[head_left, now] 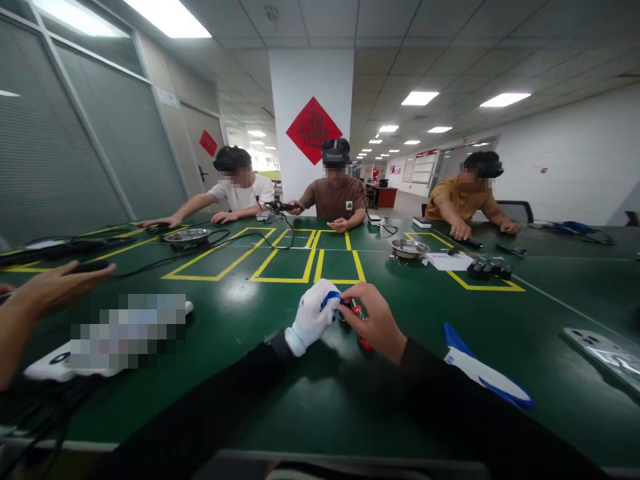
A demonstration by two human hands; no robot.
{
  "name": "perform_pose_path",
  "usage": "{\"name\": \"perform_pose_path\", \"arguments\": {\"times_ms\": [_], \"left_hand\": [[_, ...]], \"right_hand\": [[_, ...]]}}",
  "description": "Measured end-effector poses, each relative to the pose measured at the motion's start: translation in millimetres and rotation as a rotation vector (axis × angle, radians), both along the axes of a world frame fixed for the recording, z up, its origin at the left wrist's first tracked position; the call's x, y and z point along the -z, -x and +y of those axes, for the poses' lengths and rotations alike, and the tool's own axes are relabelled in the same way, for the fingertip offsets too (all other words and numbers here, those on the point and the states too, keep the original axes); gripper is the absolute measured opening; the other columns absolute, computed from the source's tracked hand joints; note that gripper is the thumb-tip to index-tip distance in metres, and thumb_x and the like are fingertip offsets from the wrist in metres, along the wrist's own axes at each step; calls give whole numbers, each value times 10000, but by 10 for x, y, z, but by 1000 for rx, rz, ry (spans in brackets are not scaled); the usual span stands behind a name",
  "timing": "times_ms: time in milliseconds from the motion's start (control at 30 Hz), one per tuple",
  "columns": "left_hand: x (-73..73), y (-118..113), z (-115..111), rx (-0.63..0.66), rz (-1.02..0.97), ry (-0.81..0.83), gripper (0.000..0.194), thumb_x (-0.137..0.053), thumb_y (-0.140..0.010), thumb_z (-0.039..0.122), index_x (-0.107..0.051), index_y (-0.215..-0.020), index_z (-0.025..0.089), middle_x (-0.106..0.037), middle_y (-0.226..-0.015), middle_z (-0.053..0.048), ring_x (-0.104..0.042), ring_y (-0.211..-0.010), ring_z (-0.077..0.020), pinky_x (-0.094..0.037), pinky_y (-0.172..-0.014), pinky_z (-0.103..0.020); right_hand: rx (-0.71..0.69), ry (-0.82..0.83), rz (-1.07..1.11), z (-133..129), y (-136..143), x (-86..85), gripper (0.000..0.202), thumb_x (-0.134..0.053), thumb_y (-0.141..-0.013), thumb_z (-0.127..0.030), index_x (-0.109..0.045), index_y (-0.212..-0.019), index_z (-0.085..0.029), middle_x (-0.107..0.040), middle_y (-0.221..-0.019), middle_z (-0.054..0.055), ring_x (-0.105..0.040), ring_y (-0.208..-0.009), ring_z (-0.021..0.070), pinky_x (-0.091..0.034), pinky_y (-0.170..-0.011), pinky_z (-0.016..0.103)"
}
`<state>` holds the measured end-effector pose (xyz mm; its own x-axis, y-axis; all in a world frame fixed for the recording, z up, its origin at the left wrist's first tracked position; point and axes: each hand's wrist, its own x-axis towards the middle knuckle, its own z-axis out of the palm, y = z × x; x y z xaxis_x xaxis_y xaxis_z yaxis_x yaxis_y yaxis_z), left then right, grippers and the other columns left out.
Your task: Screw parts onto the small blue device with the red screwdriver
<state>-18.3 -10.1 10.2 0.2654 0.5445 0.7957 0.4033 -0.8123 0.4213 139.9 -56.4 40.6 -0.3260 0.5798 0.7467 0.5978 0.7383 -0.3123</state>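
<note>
We've got the left hand (313, 313) gloved, the right hand (376, 319) bare, a second glove (483, 371) lying unworn on the table (320, 400). Fingers meet by a half-hidden red item (365, 344); whether either hand grips it, we can't tell.

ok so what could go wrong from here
The right hand is bare, unlike the gloved left hand, so it might get scratched or pinched by the red item beside it.

That item is partly hidden by the right hand; if the grip on it is loose, it could slip onto the green table.

The loose white-and-blue glove lies near the right sleeve, which could brush it aside.
</note>
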Motion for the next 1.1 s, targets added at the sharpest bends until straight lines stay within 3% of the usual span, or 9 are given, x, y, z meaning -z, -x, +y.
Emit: {"name": "perform_pose_path", "arguments": {"times_ms": [67, 167, 467, 767, 1100], "left_hand": [[-5, 1, -10, -14, 3, 45, 225, -413, -877, 307, -560, -758, 185, -554, -740, -30, -525, -693, -146, -425, -661, -266], [6, -22, -17, -10, 13, 115, 253, -410, -887, 321, -541, -725, 177, -534, -680, -12, -497, -632, -130, -402, -616, -251], [60, -44, -21, 114, 34, 202, 321, -393, -914, 342, -467, -659, 161, -455, -585, 27, -413, -539, -94, -335, -543, -223], [90, -104, -80, 204, 21, 273, 382, -341, -940, 360, -406, -620, 163, -421, -564, 31, -395, -514, -86, -307, -510, -221], [134, -105, -101, 182, -32, 241, 368, -375, -930, 357, -428, -626, 157, -428, -600, 25, -384, -560, -91, -314, -540, -227]], "right_hand": [[11, 16, 198, 35, -35, 164, 129, -541, -847, -243, -526, -962, -187, -596, -941, 62, -558, -898, 179, -449, -821, 322], [-39, 77, 228, 28, -73, 266, 66, -523, -856, -220, -537, -915, -195, -585, -904, 47, -560, -866, 171, -452, -802, 314], [-189, 202, 329, 102, -106, 219, 73, -642, -805, -230, -617, -851, -179, -592, -789, 15, -560, -695, 135, -457, -651, 265], [-215, 83, 275, 88, -173, 202, 50, -675, -782, -225, -654, -771, -182, -597, -759, 25, -534, -674, 141, -449, -636, 279], [-238, 272, 201, 109, -116, 310, 25, -510, -886, -204, -513, -866, -188, -520, -751, -15, -508, -634, 113, -423, -641, 257]]}}
